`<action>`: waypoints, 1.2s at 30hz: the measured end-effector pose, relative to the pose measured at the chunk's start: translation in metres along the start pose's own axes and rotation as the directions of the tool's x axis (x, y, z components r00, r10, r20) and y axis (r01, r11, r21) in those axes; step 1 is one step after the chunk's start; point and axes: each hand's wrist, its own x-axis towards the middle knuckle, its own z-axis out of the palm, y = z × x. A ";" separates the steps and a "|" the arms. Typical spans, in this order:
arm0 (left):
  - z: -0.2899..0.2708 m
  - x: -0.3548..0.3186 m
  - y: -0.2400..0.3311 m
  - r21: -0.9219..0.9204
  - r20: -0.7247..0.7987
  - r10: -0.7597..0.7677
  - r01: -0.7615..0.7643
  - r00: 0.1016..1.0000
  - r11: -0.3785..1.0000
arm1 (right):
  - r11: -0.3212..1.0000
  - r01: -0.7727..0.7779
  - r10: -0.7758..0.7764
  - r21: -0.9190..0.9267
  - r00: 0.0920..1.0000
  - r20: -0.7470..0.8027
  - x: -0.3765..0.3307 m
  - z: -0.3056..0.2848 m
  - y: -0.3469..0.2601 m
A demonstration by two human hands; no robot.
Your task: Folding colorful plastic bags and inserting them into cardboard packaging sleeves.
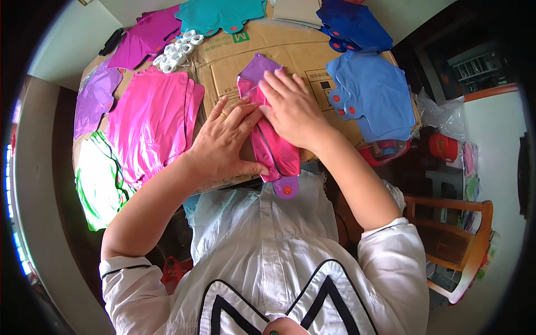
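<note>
Both palms pressed flat, fingers spread, nothing pinched: left hand (226,139) and right hand (290,109) touching over a folded pink-and-purple foil balloon (273,146), likely to flatten it on the cardboard sheet (301,50). Left of the hands, a pink balloon pile (148,120); right, blue balloons (374,92); beyond, white plastic rings (177,51).

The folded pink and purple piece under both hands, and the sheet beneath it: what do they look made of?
Folded pink and purple piece: probably thin metallic foil film, as on a deflated balloon; it is glossy, with sharp highlights and creases. Sheet beneath: brown corrugated cardboard, matte, with fold lines like a flattened box.
</note>
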 end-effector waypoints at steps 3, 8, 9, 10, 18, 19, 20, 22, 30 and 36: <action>-0.005 -0.002 0.001 -0.017 0.059 -0.043 0.044 0.997 0.999 | 0.997 0.023 -0.017 -0.078 0.996 0.083 -0.006 0.007 0.002; -0.004 -0.003 0.000 -0.051 0.055 -0.058 0.061 0.997 0.997 | 0.996 0.058 -0.045 -0.066 0.981 0.191 -0.015 -0.010 -0.009; -0.004 -0.003 0.001 -0.036 0.049 -0.049 0.051 0.998 0.998 | 0.997 0.065 -0.056 -0.036 0.976 0.212 -0.025 -0.019 -0.016; -0.004 -0.004 0.001 -0.020 0.045 -0.047 0.048 0.998 0.999 | 0.997 0.075 -0.073 0.001 0.969 0.236 -0.035 -0.027 -0.023; -0.005 -0.005 0.002 -0.111 0.026 -0.043 0.046 0.999 0.993 | 0.956 0.204 -0.285 0.210 0.809 0.514 -0.100 -0.094 -0.039; -0.006 -0.005 0.002 -0.115 0.027 -0.048 0.051 0.998 0.992 | 0.933 0.199 -0.333 0.300 0.795 0.507 -0.103 -0.101 -0.035; -0.006 -0.006 0.002 -0.120 0.028 -0.054 0.057 0.998 0.991 | 0.901 0.192 -0.380 0.388 0.780 0.497 -0.105 -0.105 -0.032; -0.007 -0.006 0.003 -0.117 0.002 -0.031 0.031 1.000 0.993 | 0.858 0.081 -0.209 0.507 0.957 0.199 -0.091 -0.107 -0.019; 0.003 -0.008 0.000 -0.126 -0.044 -0.047 0.041 0.998 0.991 | 0.460 -0.832 0.462 0.310 0.523 0.716 0.016 -0.063 0.015; 0.006 -0.007 -0.001 -0.206 -0.045 -0.111 0.099 0.993 0.973 | 0.611 -0.707 0.462 0.357 0.684 0.564 0.006 -0.013 0.020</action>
